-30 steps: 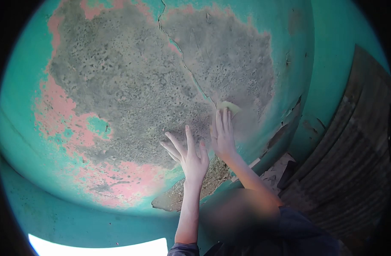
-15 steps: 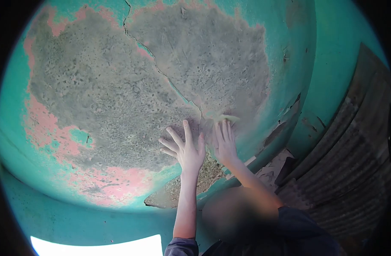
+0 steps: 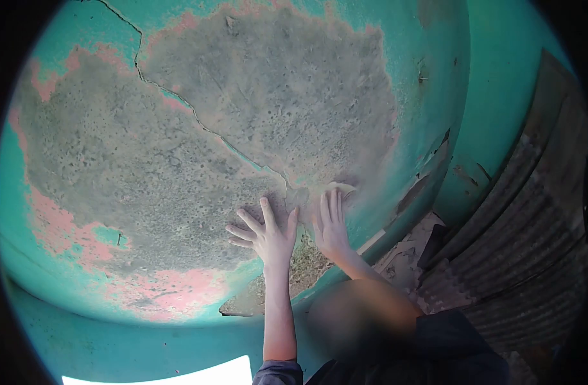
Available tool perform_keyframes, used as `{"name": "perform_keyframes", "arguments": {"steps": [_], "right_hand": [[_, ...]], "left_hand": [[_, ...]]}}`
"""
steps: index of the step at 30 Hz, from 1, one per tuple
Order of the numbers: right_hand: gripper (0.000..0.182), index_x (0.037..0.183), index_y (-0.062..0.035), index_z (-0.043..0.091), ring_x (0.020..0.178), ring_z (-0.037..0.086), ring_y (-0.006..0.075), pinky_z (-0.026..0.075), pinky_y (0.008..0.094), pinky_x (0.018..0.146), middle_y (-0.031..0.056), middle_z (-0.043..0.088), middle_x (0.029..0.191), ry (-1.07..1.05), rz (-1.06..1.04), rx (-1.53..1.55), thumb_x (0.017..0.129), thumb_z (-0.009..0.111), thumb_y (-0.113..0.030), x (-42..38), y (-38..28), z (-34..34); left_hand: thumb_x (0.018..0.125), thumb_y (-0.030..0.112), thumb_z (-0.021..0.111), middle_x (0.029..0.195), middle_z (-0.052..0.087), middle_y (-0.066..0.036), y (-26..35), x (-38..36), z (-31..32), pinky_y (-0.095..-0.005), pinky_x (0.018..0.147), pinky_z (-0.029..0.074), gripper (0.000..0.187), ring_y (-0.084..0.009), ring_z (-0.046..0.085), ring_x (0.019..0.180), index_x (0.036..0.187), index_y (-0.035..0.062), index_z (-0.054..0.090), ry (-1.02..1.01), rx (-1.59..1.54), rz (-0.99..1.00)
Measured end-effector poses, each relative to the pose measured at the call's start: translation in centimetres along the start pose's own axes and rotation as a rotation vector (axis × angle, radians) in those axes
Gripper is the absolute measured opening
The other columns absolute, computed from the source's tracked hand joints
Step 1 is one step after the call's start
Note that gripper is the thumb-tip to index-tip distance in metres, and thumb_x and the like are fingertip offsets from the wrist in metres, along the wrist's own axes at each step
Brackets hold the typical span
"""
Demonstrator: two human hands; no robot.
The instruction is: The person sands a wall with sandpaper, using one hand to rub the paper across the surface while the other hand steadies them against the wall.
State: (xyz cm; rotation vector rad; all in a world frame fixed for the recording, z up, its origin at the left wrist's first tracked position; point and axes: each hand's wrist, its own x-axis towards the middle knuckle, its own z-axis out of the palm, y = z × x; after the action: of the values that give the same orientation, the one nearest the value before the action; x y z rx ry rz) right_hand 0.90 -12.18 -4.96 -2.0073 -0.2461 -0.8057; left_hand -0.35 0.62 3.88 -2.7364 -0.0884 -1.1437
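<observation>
Against the grey bare patch of the wall (image 3: 178,154) my left hand (image 3: 271,242) lies flat with its fingers spread, holding nothing. To its right, my right hand (image 3: 332,230) presses on the same surface, its fingers straight and close together. Beneath and beyond those fingertips shows the curled edge of a thin pale sheet (image 3: 343,187), like sandpaper; the rest is hidden under the hand. A jagged crack (image 3: 207,128) runs down the patch to just above the gap between my hands. Both hands look dusty.
Pink and green paint surrounds the patch. Below my hands the plaster is broken away, baring a rough area (image 3: 310,260). Corrugated sheets (image 3: 518,256) lean at the right beside broken plaster pieces (image 3: 406,256). A small nail (image 3: 119,239) sticks out at left.
The view has shifted, so the crack and patch now appear further left. Both hands appear slightly lower and further left in view, still against the wall. The pale sheet remains at my right fingertips.
</observation>
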Motion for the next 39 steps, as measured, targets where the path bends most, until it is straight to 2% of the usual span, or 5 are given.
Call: {"name": "perform_keyframes", "arguments": {"steps": [10,16,22,30,39], "right_hand": [[0.062,0.151,0.007,0.023,0.144,0.013,0.0537,0.016,0.0576,0.117,0.0362,0.015,0.155,0.238,0.007,-0.027,0.1,0.047,-0.02,10.1,0.9,-6.4],[0.064,0.151,0.0085,0.021,0.144,0.011,0.0545,0.015,0.0576,0.117,0.0372,0.013,0.155,-0.074,-0.061,-0.073,0.1,0.047,-0.021,-2.0,1.8,0.8],[0.062,0.152,0.0069,0.02,0.144,0.011,0.0541,0.016,0.0561,0.118,0.0344,0.013,0.157,0.14,0.026,0.007,0.103,0.042,-0.023,7.7,0.1,-5.3],[0.059,0.15,0.0094,0.02,0.143,0.011,0.0566,0.017,0.0586,0.117,0.0387,0.013,0.154,-0.02,-0.038,0.071,0.101,0.041,-0.017,-3.7,-1.9,3.0],[0.062,0.151,0.0081,0.019,0.145,0.01,0.0531,0.014,0.0587,0.117,0.0361,0.01,0.156,0.129,0.025,-0.004,0.099,0.044,-0.014,1.6,-7.0,1.9]], "left_hand": [[0.08,0.071,0.064,0.159,-0.004,-0.032,-0.5,-0.3,1.0,-0.0857,0.095,0.002,0.101,-0.0688,-0.013,0.135,0.158,0.0257,0.019,0.094,0.04,0.047],[0.081,0.071,0.063,0.159,-0.003,-0.032,-0.5,-0.3,0.8,-0.0852,0.096,0.003,0.098,-0.0688,-0.013,0.135,0.157,0.026,0.021,0.058,0.019,0.035],[0.083,0.067,0.063,0.157,0.017,-0.029,-1.8,-1.7,0.5,-0.0805,0.103,0.007,0.081,-0.0663,0.001,0.138,0.15,0.0241,0.042,-0.093,-0.031,-0.003],[0.082,0.059,0.07,0.16,0.008,-0.027,-7.4,-6.5,1.6,-0.0733,0.11,0.004,0.089,-0.057,-0.001,0.144,0.154,0.02,0.034,0.052,-0.056,-0.007],[0.08,0.053,0.077,0.162,0.004,-0.025,-15.7,-8.8,-1.4,-0.0712,0.111,0.003,0.096,-0.0549,-0.005,0.145,0.156,0.025,0.025,0.106,-0.163,-0.139]]}}
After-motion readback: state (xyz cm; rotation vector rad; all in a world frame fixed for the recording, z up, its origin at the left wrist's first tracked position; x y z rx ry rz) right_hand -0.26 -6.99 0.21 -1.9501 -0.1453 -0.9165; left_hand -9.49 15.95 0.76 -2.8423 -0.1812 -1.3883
